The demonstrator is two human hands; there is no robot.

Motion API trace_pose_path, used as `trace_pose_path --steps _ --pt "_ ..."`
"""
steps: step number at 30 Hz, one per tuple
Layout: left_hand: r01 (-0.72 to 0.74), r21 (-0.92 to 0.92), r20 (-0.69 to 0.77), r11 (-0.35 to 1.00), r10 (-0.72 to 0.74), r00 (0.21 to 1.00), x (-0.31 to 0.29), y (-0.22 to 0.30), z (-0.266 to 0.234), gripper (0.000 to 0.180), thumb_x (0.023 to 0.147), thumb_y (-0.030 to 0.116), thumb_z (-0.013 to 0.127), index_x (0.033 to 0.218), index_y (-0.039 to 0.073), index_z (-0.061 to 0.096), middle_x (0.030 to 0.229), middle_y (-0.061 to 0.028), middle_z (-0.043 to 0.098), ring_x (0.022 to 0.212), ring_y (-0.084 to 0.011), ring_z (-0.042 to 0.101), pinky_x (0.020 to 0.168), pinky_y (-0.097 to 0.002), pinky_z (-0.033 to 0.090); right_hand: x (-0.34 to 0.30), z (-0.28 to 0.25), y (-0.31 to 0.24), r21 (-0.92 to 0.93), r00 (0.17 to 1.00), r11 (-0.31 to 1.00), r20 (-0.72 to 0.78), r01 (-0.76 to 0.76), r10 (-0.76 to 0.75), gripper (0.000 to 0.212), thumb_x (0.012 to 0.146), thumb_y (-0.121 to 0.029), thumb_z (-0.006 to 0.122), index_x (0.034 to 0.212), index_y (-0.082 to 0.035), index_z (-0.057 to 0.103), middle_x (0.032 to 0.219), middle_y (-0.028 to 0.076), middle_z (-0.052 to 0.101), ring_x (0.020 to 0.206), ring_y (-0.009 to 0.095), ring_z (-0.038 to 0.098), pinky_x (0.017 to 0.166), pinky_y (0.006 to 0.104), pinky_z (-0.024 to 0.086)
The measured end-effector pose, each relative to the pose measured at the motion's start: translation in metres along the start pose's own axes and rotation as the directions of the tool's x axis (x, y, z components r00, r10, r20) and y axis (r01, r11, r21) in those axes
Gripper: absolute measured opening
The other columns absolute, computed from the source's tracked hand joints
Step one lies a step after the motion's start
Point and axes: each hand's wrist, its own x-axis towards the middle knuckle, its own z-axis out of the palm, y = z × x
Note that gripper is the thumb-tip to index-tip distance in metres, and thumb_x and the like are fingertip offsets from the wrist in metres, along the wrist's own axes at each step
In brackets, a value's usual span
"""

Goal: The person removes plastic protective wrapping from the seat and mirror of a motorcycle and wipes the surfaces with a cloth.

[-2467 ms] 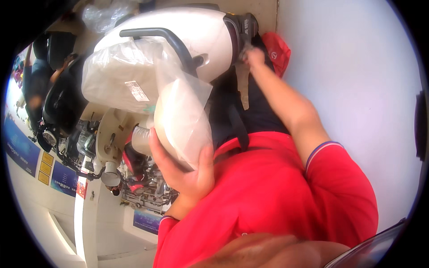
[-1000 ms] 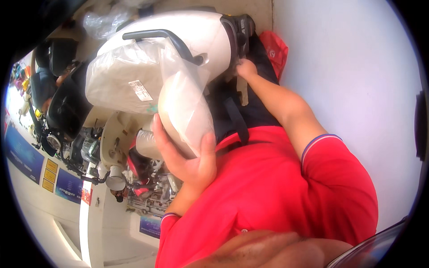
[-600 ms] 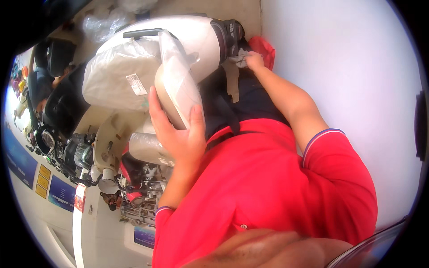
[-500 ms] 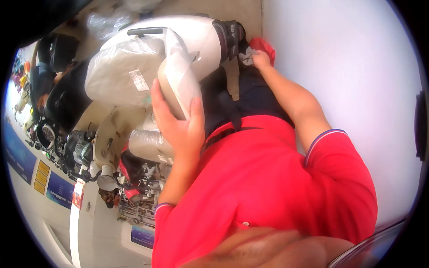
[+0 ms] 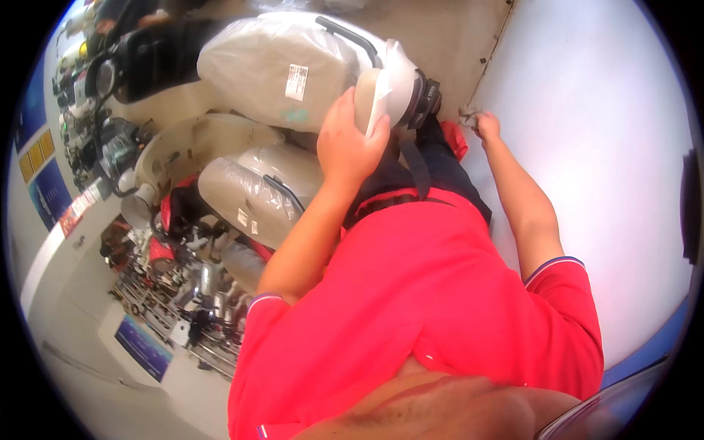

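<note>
A white scooter (image 5: 400, 99) stands ahead of me, its seat (image 5: 257, 70) covered in clear plastic with a white label on it. At the rear of the seat rises a beige padded backrest (image 5: 364, 99), partly wrapped in white film. My left hand (image 5: 352, 143) is closed around this backrest, thumb on one side and fingers on the other. Out to the right, my right hand (image 5: 487, 127) pinches a crumpled grey rag (image 5: 468, 116), apart from the scooter's dark tail light (image 5: 424, 101), near the white wall.
A second scooter with a plastic-wrapped seat (image 5: 246, 202) stands left of my left forearm. More scooters (image 5: 121, 150) crowd the far left. A pale wall (image 5: 587, 147) runs along my right side. Something red (image 5: 455, 139) lies by my legs.
My right hand has moved the rag away from the scooter's tail, out to the right. The view has shifted, and my left hand still grips the backrest.
</note>
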Motion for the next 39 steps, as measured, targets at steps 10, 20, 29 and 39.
trace_pose_path --steps 10,20,29,39 --pt "0.054 -0.162 -0.013 0.985 -0.056 0.998 0.003 0.004 0.009 0.051 0.085 0.037 0.064 0.12 0.0 0.06 0.112 -0.0193 0.064 0.104 -0.0355 0.061 0.088 -0.0408 0.048 -0.048 0.008 -0.03 -0.123 0.988 0.98 0.038 0.155 -0.151 0.012 0.086 -0.013 0.059 0.095 -0.007 0.062 0.068 0.003 0.059 0.048 0.013 0.052 0.041 0.0262 0.04" --pt "0.274 -0.499 0.179 0.822 -0.211 0.961 -0.061 -0.124 0.022 0.037 0.092 0.036 0.054 0.106 0.005 0.069 0.098 -0.0173 0.069 0.092 -0.0329 0.065 0.081 -0.0366 0.049 -0.137 0.038 -0.028 -0.295 0.924 0.876 0.098 0.381 -0.369 0.027 0.086 -0.013 0.06 0.111 -0.002 0.06 0.076 0.006 0.062 0.054 0.016 0.056 0.046 0.0281 0.045" --pt "0.779 -0.402 0.434 0.481 -0.649 0.625 -0.234 -0.296 0.042 0.033 0.092 0.025 0.062 0.104 -0.005 0.067 0.089 -0.0078 0.07 0.077 -0.0135 0.064 0.075 -0.0264 0.051 -0.206 0.043 -0.101 0.137 0.745 0.747 0.074 0.651 -0.663 0.017 0.088 -0.009 0.059 0.105 -0.004 0.06 0.087 0.004 0.063 0.07 0.013 0.059 0.056 0.0262 0.048" --pt "0.564 -0.748 0.343 0.35 -0.523 0.78 -0.193 -0.24 0.062 0.03 0.093 0.021 0.061 0.107 -0.004 0.066 0.091 -0.0088 0.07 0.079 -0.0138 0.065 0.074 -0.0268 0.051 -0.319 0.103 -0.196 -0.022 0.061 0.057 0.277 0.998 -0.959 0.02 0.084 -0.012 0.065 0.1 0.0 0.067 0.089 0.006 0.069 0.079 0.012 0.062 0.072 0.0269 0.049"
